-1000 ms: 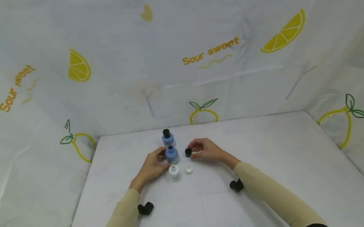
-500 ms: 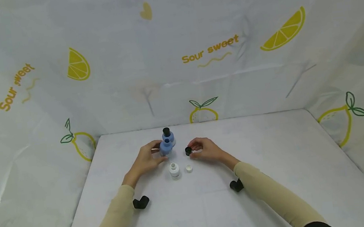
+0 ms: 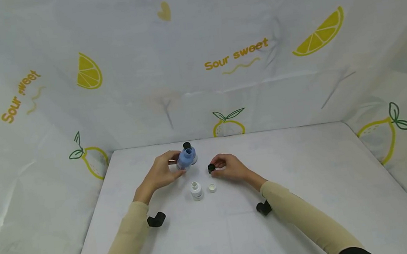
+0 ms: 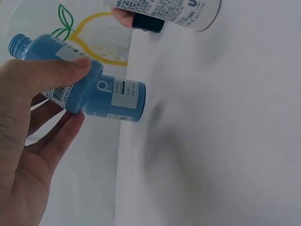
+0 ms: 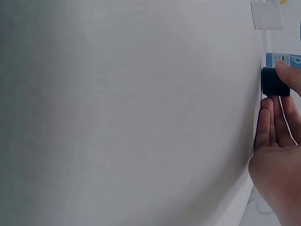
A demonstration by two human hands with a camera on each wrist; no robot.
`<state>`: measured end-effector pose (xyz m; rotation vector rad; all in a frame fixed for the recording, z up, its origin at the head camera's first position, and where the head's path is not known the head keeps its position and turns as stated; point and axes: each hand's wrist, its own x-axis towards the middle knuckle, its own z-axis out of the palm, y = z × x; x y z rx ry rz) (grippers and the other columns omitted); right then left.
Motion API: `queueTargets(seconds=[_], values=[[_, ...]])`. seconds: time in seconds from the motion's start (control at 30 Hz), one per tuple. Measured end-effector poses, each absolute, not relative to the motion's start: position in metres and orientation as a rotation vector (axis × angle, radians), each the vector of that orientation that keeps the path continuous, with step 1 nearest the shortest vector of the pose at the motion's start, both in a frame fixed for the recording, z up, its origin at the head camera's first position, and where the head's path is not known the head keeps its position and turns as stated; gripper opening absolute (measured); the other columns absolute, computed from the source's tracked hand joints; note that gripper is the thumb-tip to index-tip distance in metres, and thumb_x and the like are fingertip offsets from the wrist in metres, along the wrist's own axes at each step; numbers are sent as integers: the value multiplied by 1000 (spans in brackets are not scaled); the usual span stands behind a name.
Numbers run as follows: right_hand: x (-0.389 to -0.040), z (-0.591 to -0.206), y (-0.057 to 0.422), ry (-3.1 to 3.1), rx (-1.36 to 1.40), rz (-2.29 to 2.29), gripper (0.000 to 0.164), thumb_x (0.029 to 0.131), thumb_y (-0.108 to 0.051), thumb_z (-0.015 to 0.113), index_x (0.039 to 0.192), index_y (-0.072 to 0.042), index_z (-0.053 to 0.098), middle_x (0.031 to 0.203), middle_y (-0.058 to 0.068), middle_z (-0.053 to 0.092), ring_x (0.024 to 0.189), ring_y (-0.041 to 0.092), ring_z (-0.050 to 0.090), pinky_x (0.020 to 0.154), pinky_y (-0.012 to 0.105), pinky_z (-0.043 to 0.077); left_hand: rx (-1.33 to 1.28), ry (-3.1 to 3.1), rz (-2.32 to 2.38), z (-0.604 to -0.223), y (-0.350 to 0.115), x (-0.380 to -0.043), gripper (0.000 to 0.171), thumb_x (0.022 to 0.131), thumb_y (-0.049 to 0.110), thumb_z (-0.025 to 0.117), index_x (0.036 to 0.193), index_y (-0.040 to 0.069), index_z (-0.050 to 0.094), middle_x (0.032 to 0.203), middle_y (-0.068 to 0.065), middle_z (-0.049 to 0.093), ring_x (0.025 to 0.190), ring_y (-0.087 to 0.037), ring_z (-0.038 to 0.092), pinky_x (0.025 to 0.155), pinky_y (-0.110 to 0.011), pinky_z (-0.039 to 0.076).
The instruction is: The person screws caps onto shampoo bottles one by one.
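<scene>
My left hand grips an uncapped blue bottle between thumb and fingers, tilted with its mouth toward the upper right in the head view. Behind it a second blue bottle stands upright, topped by a black cap and partly covered by the held one. With thumb and fingertips my right hand pinches a loose black cap at the tabletop. Nearer to me stands a small white bottle without its lid, and a white cap lies just to its right.
The white table ends at a hanging white sheet printed with lemons and lettering. Black wrist mounts stick out from the inner side of both sleeves.
My left hand has carried the uncapped blue bottle back and slightly left, away from the white bottle, and tilted it beside the capped one. The right hand stays nearly still with the black cap.
</scene>
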<state>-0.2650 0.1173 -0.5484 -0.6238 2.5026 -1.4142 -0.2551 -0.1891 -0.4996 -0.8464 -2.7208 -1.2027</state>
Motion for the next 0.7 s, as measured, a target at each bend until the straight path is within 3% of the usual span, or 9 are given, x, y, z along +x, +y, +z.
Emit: queueTargets(seconds=[0.3, 0.53, 0.7], values=[[-268, -538, 112, 2454, -630, -1501, 32, 93, -7, 84, 119, 4, 70, 118, 22, 76, 110, 29, 75, 100, 34, 66, -864, -2720, -1186, -499, -191, -253, 61, 85, 4, 91, 139, -4, 64, 132, -21, 73, 117, -36, 76, 104, -48, 66], [-273, -513, 105, 2405, -688, -1594, 32, 95, -6, 81, 124, 3, 69, 123, 22, 75, 114, 31, 74, 109, 45, 64, -885, -2722, -1152, -499, -191, -253, 59, 84, 6, 92, 136, -4, 67, 128, -19, 74, 113, -34, 76, 102, -46, 67], [-274, -501, 101, 2419, -756, -1602, 34, 96, -8, 82, 128, 0, 71, 126, 19, 75, 114, 29, 74, 109, 43, 64, -881, -2729, -1130, -500, -191, -253, 59, 83, 8, 93, 135, -3, 68, 127, -18, 75, 111, -32, 77, 101, -45, 68]])
